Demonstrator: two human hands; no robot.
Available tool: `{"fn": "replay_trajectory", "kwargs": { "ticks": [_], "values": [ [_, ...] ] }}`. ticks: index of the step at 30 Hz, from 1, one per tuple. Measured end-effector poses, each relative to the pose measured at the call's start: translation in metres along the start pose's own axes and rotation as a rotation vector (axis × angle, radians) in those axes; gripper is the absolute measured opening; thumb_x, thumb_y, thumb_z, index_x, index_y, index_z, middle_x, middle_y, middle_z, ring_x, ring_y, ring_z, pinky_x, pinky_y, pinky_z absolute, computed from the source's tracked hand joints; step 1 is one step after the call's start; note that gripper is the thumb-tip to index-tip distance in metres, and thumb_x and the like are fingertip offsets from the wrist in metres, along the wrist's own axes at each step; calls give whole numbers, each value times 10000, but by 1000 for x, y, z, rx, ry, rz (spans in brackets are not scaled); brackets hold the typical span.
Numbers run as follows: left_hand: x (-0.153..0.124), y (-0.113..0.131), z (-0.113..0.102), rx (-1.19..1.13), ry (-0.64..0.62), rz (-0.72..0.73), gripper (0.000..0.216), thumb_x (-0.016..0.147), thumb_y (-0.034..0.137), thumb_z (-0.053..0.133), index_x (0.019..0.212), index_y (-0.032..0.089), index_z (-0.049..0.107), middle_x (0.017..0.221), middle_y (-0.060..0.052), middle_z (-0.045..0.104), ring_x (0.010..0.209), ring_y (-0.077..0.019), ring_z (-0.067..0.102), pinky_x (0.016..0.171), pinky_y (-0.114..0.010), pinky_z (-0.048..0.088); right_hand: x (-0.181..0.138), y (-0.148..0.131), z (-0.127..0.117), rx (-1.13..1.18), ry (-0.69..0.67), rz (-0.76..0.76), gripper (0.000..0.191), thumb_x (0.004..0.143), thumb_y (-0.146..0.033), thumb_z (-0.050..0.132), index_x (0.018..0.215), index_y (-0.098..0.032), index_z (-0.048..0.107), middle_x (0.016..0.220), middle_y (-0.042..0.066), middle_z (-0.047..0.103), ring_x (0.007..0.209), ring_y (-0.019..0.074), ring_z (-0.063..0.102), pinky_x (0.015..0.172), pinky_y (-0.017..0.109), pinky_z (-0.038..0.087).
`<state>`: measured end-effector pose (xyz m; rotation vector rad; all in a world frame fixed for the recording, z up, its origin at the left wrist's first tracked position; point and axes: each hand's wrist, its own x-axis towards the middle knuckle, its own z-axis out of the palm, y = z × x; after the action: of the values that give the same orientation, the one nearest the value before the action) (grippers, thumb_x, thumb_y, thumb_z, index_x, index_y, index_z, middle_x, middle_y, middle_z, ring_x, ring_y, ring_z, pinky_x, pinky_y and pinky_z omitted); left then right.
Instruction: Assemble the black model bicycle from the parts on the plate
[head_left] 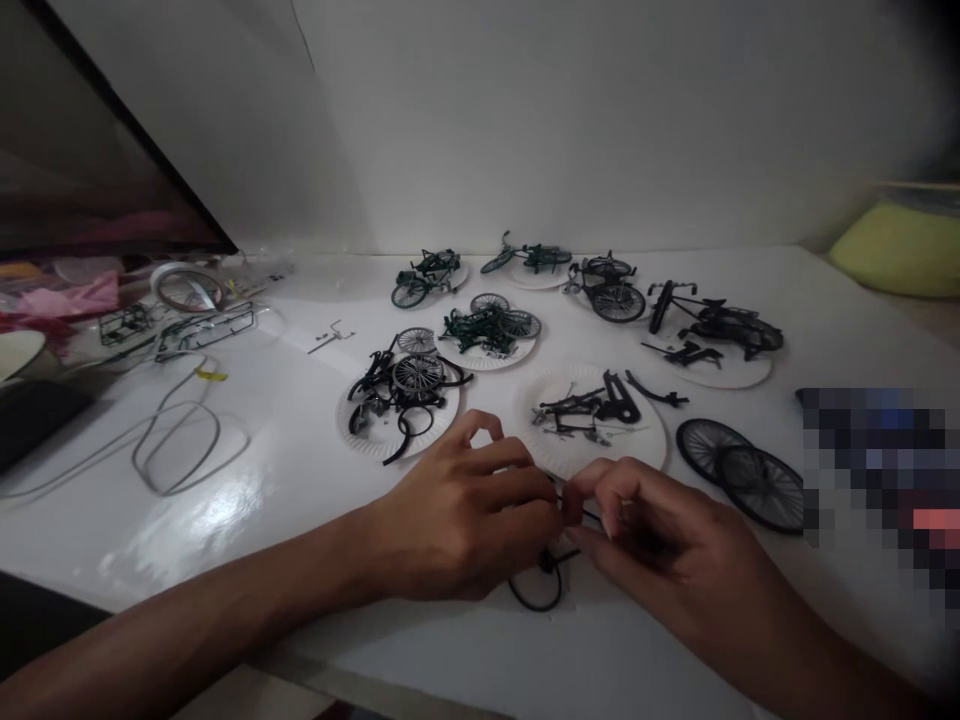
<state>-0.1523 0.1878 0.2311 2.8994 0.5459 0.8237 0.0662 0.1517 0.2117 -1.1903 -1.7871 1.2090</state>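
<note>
My left hand [465, 510] and my right hand [645, 530] meet over the white tabletop [225, 530], with fingertips pinching a thin black model-bicycle part [585, 515]. Below the fingers hangs a small black loop [534, 597], partly hidden by them. Just beyond my right hand, a white paper plate [637, 450] holds black bicycle frame pieces [592, 408]. Another paper plate [442, 425], left of it, carries a tangle of black parts and a spoked wheel [418, 373]. Two black spoked wheels [750, 478] lie loose to the right of my right hand.
Further paper plates with dark green and black model bicycles [617, 290] stand towards the white wall [525, 120]. On the left lie a tape roll [187, 290], a grey cable [180, 450] and a dark screen [97, 130]. A pixelated patch [874, 480] covers the right.
</note>
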Motion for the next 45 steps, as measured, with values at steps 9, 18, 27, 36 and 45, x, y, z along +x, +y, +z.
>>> {"fn": "replay_trajectory", "kwargs": {
  "ticks": [9,18,27,36,45],
  "values": [
    [-1,-4,-6,29,45,-18,73,955,180,552,927,149,612,925,-37,724,826,-174,604,795,-388,405,2,-1,-7,-116,28,-141,221,945,-195,545,794,-252,393,895,-13,617,800,125,608,649,224,490],
    [-6,32,-23,74,-286,119,220,928,154,581,709,171,569,674,-13,559,581,-157,482,525,-328,351,10,5,-25,-443,109,-206,187,913,-161,547,781,-244,444,843,-15,620,611,101,540,549,238,426],
    [-7,42,-14,106,-340,81,138,926,127,531,806,166,587,718,-32,590,570,-172,507,490,-322,407,5,10,-12,-513,-217,-179,170,935,-85,480,863,-239,466,825,-29,567,720,110,564,662,231,443],
    [-12,16,-38,-79,-401,-44,170,1002,135,433,945,148,593,903,-65,631,739,-182,555,680,-336,463,5,13,-12,-578,-239,-176,183,925,-68,450,850,-232,479,816,-16,558,673,123,532,622,246,430],
    [-21,-22,-23,82,-223,-239,158,969,126,515,1100,133,604,1119,-92,639,1001,-222,581,828,-381,500,7,10,-13,-611,-236,-296,240,918,-38,412,802,-209,536,856,11,593,660,116,559,604,239,446]
  ]
}}
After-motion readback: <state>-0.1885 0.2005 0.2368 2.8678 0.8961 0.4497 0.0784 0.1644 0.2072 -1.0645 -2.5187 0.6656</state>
